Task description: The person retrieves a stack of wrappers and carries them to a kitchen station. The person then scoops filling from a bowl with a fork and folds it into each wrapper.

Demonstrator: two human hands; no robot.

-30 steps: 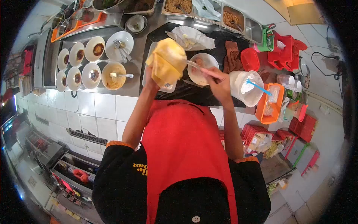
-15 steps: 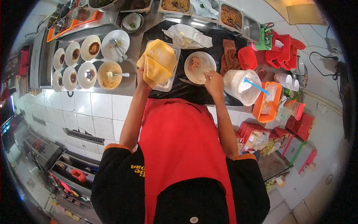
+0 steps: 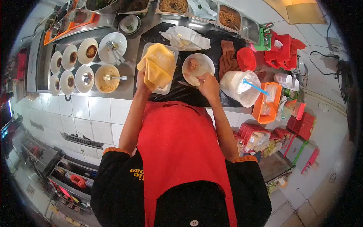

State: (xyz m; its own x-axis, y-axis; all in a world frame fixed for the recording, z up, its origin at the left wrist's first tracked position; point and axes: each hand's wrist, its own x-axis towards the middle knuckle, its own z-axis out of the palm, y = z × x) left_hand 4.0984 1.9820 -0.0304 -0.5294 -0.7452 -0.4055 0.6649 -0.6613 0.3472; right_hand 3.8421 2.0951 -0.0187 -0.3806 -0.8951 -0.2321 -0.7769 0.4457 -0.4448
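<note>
A stack of yellow dough sheets (image 3: 160,66) rests in my left hand (image 3: 142,80), whose fingers are mostly under it. Beneath the sheets lies a clear plastic tray (image 3: 173,51). My right hand (image 3: 207,85) is closed at the near edge of a white bowl (image 3: 207,64). Pinkish filling (image 3: 193,64) lies along the bowl's left side. What the right fingers grip is too small to make out. A knife (image 3: 185,83) lies just below the bowl.
White bowls with dark sauce (image 3: 87,52) stand at the left, beside a plate with cutlery (image 3: 121,41). Right of my right hand are a tub of white powder (image 3: 242,87) and an orange basket (image 3: 272,109). Metal food pans (image 3: 228,17) line the back.
My right hand has moved from the dough sheets down to the bowl, and the utensil it held no longer shows clearly. My left hand has lowered slightly with the sheets.
</note>
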